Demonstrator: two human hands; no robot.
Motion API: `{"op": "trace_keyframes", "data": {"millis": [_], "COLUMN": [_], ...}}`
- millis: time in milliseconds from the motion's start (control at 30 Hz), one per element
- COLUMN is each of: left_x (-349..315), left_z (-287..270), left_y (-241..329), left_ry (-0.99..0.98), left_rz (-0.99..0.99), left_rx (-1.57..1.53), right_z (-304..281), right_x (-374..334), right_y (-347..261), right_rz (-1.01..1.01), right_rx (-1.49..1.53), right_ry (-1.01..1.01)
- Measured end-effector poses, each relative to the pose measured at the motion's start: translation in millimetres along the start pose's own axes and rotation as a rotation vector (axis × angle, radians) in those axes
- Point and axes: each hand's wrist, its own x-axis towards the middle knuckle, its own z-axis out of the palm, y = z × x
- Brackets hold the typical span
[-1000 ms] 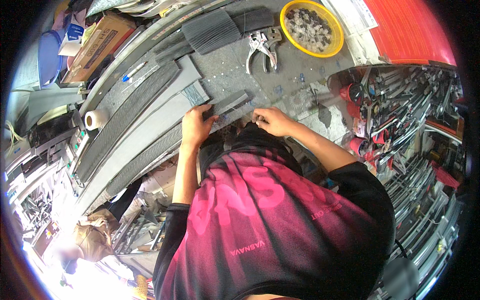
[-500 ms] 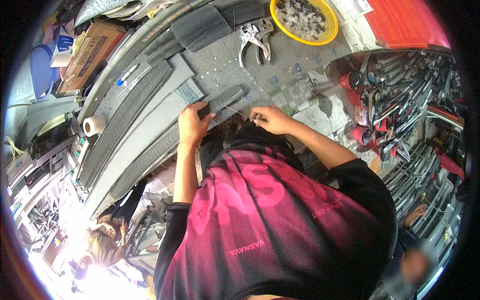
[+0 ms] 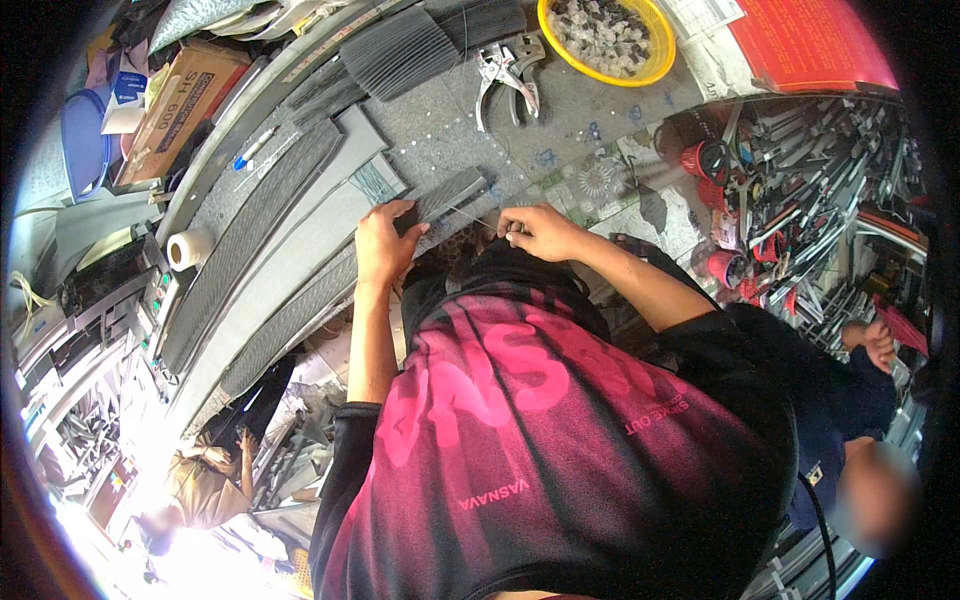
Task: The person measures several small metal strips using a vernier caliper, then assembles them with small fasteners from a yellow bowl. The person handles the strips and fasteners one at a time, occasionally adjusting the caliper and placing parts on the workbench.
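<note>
A long dark pleated mesh strip [image 3: 448, 194] lies along the near edge of the grey workbench. My left hand [image 3: 383, 243] grips it, thumb on the near side and forefinger on the far side. My right hand [image 3: 541, 233], just beyond the strip's right end, has thumb and forefinger pinched on a thin pale cord [image 3: 470, 215] that runs toward the strip. Its other fingers are curled. A bundle of thin grey-green cords [image 3: 376, 181] rests on a flat light-grey bar beyond my left hand.
Locking pliers [image 3: 508, 82] and a yellow basket [image 3: 606, 78] of small clear and dark parts are at the back. More pleated mesh [image 3: 400, 52] lies behind; a tape roll [image 3: 187, 251] is left. Metal profiles [image 3: 790, 190] crowd the right. One person [image 3: 830, 400] is close at right, another [image 3: 205, 485] lower left.
The person at the right has come closer, near my right elbow. My hands are almost where they were, the right one slightly higher and further left.
</note>
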Motion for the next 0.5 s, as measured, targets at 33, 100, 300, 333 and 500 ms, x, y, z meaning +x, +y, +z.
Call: {"op": "trace_keyframes", "data": {"millis": [33, 100, 300, 333, 500], "left_x": [0, 0, 1, 0, -7], "left_z": [0, -1, 0, 0, 9], "left_y": [0, 1, 0, 0, 4], "left_ry": [0.0, 0.001, -0.035, -0.026, 0.043], "left_rz": [0.001, 0.003, -0.05, -0.049, 0.019], "left_rx": [0.001, 0.006, -0.049, -0.042, 0.036], "right_z": [1, 3, 8, 9, 14], "right_x": [0, 0, 0, 0, -5], "right_y": [0, 1, 6, 6, 5], "right_rz": [0.025, 0.012, -0.032, -0.016, 0.053], "right_rx": [0.001, -0.002, 0.007, 0.015, 0.08], "right_ry": [-0.007, 0.007, 0.025, 0.018, -0.048]}}
